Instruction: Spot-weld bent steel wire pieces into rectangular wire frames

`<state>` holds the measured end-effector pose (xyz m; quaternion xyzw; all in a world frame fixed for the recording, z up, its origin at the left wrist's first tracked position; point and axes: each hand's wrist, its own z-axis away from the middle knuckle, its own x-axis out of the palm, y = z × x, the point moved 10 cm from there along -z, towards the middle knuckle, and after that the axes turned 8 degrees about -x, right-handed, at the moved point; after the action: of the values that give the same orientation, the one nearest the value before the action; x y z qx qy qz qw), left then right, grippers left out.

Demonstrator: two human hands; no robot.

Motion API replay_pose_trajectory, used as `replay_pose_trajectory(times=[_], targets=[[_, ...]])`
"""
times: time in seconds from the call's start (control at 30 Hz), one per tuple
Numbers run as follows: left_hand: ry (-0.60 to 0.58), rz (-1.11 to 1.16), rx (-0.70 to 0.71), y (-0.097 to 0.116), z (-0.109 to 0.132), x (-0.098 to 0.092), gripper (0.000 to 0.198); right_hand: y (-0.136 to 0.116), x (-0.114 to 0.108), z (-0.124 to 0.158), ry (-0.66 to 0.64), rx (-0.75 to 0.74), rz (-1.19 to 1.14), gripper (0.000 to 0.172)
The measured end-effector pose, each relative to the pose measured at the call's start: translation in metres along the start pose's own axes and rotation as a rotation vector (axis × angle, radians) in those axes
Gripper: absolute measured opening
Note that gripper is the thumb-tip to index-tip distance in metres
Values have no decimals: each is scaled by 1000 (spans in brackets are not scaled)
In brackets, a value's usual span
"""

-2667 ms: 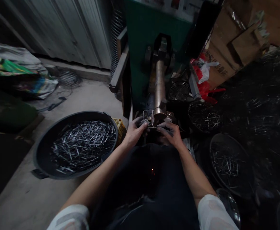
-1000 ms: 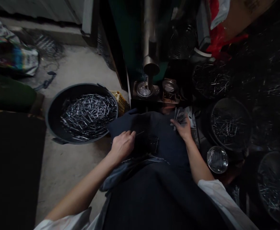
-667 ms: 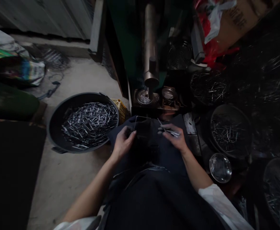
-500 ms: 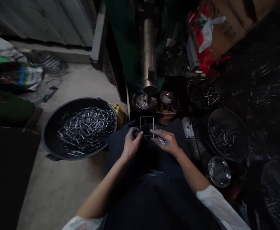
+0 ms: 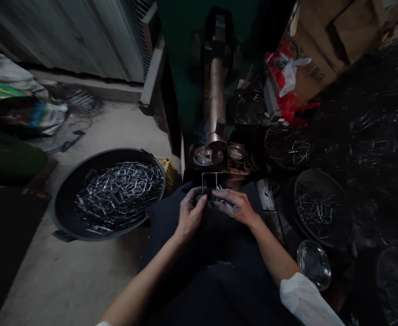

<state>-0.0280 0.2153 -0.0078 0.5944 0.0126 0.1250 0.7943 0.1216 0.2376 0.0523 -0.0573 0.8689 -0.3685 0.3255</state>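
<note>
**Dim workshop corner, with a wire frame (image 5: 209,173) held between two hands before a green machine (image 5: 176,50)**

Corrugated sheet wall (image 5: 80,40) and bare concrete floor (image 5: 93,271) fill the left side, where a printed bag (image 5: 37,113) lies slumped near the base of the wall. Closer in stands a wide black basin (image 5: 63,206), heaped with thin metal pieces (image 5: 120,194). Just beside its right edge sits a yellow crate (image 5: 167,174), only partly visible.

Next comes the left hand (image 5: 189,215), its thumb and fingers closed on the near left part of the wire frame. That frame is roughly rectangular and sits between both hands, above the dark cloth (image 5: 167,217) over the lap; fingers hide some of its near side. Beyond its far edge, the machine's metal cylinder (image 5: 217,102) slopes down to a round dish (image 5: 195,157) of small metal bits.

To the right of the frame, the right hand (image 5: 240,206) has its fingertips at the frame's right side and its fingers curled around a few thin metal rods (image 5: 229,206).

Farther right are a red plastic bag (image 5: 292,111), a cardboard box (image 5: 317,59) with printed characters, a dark round container (image 5: 340,199) holding more metal pieces, and a clear, shiny bowl (image 5: 313,265) near the right forearm.
</note>
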Motion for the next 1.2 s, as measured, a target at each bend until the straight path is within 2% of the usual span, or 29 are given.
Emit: replay_pose_trajectory(times=[0.13, 0.3, 0.53, 0.7, 0.93, 1.03, 1.1, 1.2], targets=[[28, 35, -25, 6, -1, 0, 35, -3, -5, -12, -29, -17, -7, 37], [1, 116, -60, 7, -3, 3, 38, -5, -10, -24, -44, -43, -9, 39], [15, 133, -37, 15, -6, 1, 36, -8, -13, -33, -39, -81, -5, 39], [14, 147, -30, 25, -9, 3, 33, -2, -15, -38, -44, -50, 0, 37], [17, 147, -38, 20, -12, 0, 34, 1, -13, -40, -79, 13, -31, 35], [10, 138, -2, 27, -20, 1, 32, 10, -22, -41, 28, 48, 11, 38], [-6, 151, 17, 34, -32, 4, 30, 17, -32, -45, 129, 58, 63, 27], [-12, 176, 42, 45, -56, 6, 29, 31, -41, -53, 189, 103, 68, 18]])
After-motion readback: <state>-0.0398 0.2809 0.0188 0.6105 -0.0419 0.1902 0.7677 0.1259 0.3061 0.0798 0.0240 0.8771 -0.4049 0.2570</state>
